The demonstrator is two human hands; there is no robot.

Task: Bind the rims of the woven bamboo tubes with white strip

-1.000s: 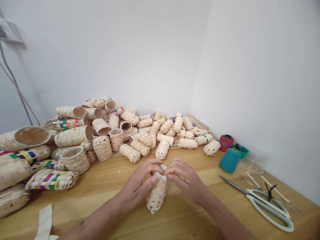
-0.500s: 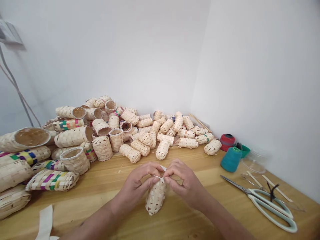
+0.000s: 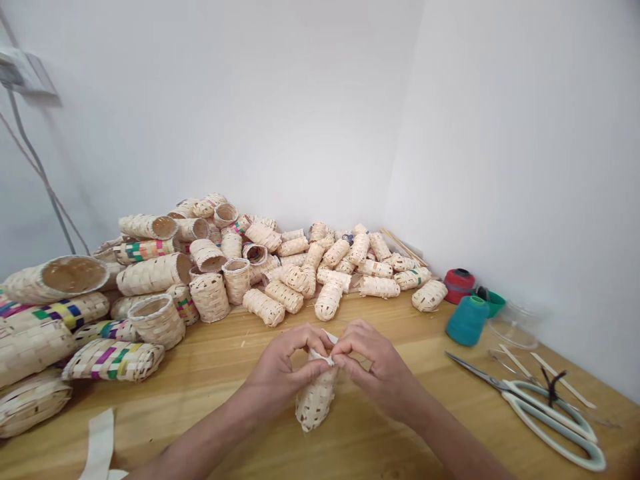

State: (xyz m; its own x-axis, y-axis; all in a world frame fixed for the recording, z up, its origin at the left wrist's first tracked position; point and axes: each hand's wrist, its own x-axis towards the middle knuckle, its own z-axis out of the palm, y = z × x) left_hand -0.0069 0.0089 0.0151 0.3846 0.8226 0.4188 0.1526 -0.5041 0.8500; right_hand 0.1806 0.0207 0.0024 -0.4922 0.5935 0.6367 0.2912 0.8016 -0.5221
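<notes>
A: Edges and room first?

B: Table (image 3: 390,440): far and right edges run along the walls (image 3: 510,167), meeting at the far corner. Basket pile (image 3: 210,297) follows the far edge and spreads toward the near left. Open wood: narrow band between the hands and the nearest piled baskets, wider stretch rightward to the scissors (image 3: 550,420), another left of the left forearm.

A: The hands?

B: Both at mid-table, toward the near side, on one small woven basket (image 3: 315,399), its closed end tilted toward the wearer. Left hand (image 3: 295,360): thumb and fingers gripping the rim. Right hand (image 3: 367,360): thumb and forefinger pinched on the rim, just beside the left thumb. Whether the base touches wood, cannot tell.

A: Counts?

B: One basket in hand. Pile: dozens, overlapping too much for an exact figure. By the right edge: one pair of scissors, two spools (teal spool (image 3: 467,321), red spool (image 3: 459,285)), one green dish (image 3: 496,303), one clear container (image 3: 515,325), two pale slats (image 3: 563,380).
</notes>
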